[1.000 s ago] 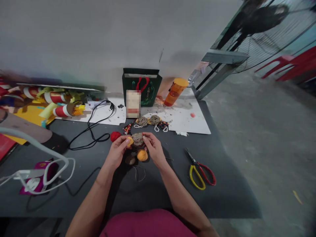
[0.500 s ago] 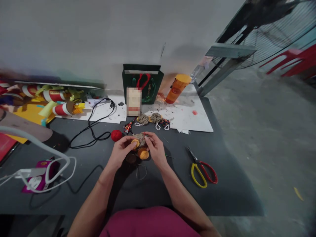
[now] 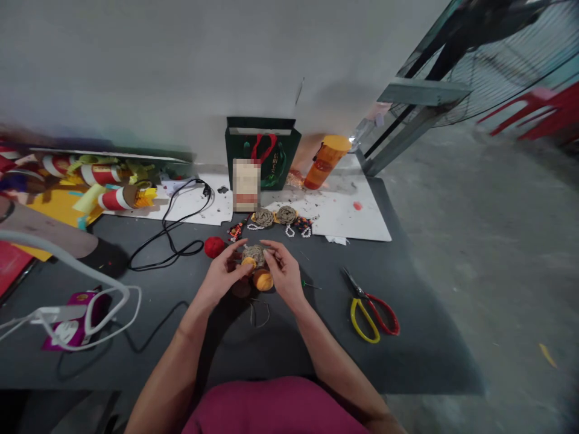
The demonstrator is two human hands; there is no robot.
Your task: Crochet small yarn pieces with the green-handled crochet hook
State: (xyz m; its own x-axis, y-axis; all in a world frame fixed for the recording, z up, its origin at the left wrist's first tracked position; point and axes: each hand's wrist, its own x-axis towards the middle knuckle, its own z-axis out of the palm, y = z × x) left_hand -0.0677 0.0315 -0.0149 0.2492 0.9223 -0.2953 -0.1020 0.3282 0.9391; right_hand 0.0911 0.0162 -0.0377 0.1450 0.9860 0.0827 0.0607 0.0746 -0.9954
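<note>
Between my hands is a grey-brown coiled cord rosette (image 3: 254, 254) with a small orange disc (image 3: 248, 263) at its lower left. My left hand (image 3: 222, 274) grips the rosette's left side, its thumb against the orange disc and its forefinger curved over the top. On the other side, my right hand (image 3: 284, 268) has thumb and fingers closed at the rosette's right edge; fingers partly hide the contact. Just below sits an orange round piece (image 3: 263, 279), and a thin loose cord (image 3: 260, 314) trails on the table nearer me. A red ball of yarn (image 3: 214, 247) lies beside my left fingers.
Scissors (image 3: 368, 310) with one yellow and one red handle lie to the right. Behind my hands are finished-looking rosettes (image 3: 286, 215) with beads, a dark green paper bag (image 3: 289, 150) and an orange bottle (image 3: 328, 161). Black cable (image 3: 165, 235) and a purple box (image 3: 76, 319) are left.
My left hand's forefinger has lifted and stretched over the rosette's top. The rosette and orange disc have shifted slightly, and my right fingers have moved a little along its edge.
</note>
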